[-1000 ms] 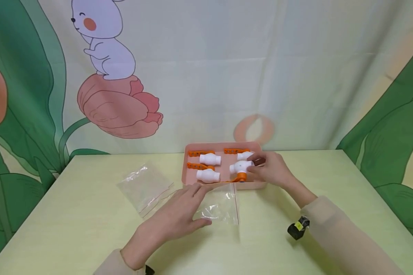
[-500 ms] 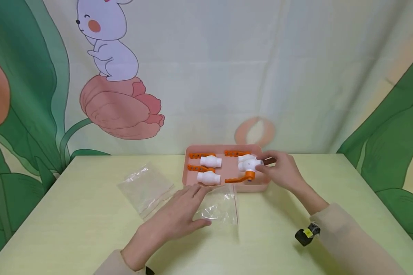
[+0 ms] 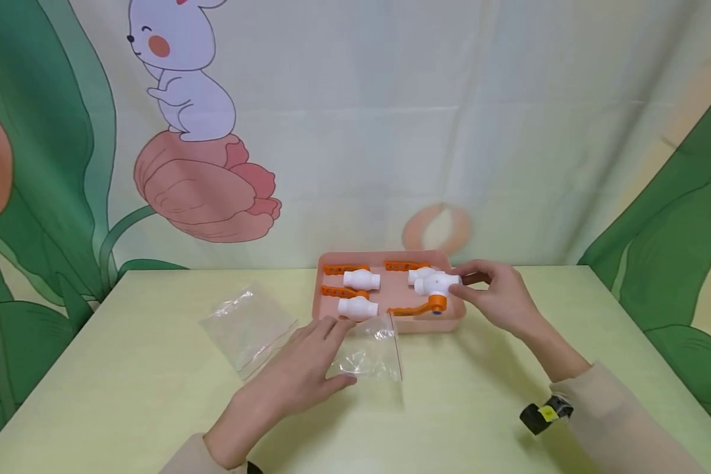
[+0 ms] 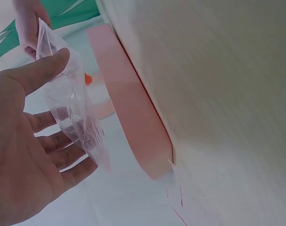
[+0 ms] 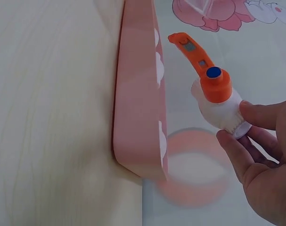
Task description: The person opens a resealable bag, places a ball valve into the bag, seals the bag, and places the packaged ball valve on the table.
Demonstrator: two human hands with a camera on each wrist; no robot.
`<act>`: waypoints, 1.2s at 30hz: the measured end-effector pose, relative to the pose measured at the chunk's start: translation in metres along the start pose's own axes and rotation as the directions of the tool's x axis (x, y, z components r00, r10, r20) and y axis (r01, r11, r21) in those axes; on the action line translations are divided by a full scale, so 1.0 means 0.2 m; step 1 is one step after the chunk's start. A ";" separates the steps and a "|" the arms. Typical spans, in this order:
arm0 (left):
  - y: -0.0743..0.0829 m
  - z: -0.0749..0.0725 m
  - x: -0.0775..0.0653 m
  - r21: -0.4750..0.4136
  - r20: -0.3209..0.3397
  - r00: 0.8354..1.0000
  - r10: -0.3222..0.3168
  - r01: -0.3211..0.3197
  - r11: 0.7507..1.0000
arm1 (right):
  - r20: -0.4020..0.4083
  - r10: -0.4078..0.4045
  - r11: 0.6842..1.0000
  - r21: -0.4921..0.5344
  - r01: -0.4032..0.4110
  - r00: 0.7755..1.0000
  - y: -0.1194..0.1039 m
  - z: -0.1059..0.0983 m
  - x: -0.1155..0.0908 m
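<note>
A white ball valve with an orange lever handle (image 3: 436, 284) is pinched at one end by my right hand (image 3: 503, 299); in the right wrist view the valve body (image 5: 218, 110) is above the tray's side with its lever (image 5: 194, 54) pointing away. My left hand (image 3: 296, 368) holds a clear zip bag (image 3: 370, 355) by its side, in front of the tray. The left wrist view has the thumb on one side of the bag (image 4: 72, 99) and the fingers on the other. Several more ball valves (image 3: 361, 280) lie in the pink tray (image 3: 394, 316).
A second clear zip bag (image 3: 245, 326) lies flat on the pale table (image 3: 154, 368), left of the tray. The tray stands near the table's back edge, close to a curtain (image 3: 355, 145) printed with a rabbit and flowers.
My right hand has moved the valve to the right over the tray. The left hand and its bag have shifted slightly left in the latest view.
</note>
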State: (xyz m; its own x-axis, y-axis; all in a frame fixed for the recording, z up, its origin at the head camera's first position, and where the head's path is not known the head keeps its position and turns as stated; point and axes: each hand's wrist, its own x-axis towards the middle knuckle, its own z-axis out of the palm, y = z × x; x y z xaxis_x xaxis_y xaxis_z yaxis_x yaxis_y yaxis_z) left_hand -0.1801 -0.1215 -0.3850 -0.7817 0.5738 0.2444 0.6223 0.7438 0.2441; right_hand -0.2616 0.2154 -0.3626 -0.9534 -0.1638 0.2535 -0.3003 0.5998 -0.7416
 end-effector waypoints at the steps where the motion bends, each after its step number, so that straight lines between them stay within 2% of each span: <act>1: 0.00 0.00 0.00 -0.004 0.004 1.000 -0.010 0.010 1.000 | -0.003 0.000 1.000 0.006 0.000 1.000 -0.01 -0.01 0.00; 11: -0.02 -0.01 0.00 0.000 0.008 0.998 -0.066 0.066 0.998 | 0.018 0.012 0.999 0.042 -0.013 1.000 -0.07 -0.06 -0.03; 19: -0.03 -0.01 -0.01 0.007 0.017 0.994 -0.104 0.104 0.995 | 0.053 -0.027 0.989 0.146 0.019 0.998 -0.07 -0.08 -0.06; 36: -0.02 -0.01 0.00 -0.009 -0.008 0.996 -0.084 0.084 0.996 | 0.129 -0.078 0.968 0.249 0.044 0.989 -0.13 -0.02 -0.13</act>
State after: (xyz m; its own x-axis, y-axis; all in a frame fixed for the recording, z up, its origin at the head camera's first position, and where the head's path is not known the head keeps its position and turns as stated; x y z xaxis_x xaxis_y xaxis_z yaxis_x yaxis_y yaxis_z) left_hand -0.1832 -0.1254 -0.3842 -0.8309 0.5064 0.2308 0.5548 0.7863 0.2721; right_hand -0.2280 0.2064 -0.3478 -0.9231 -0.3094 0.2282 -0.3397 0.3786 -0.8610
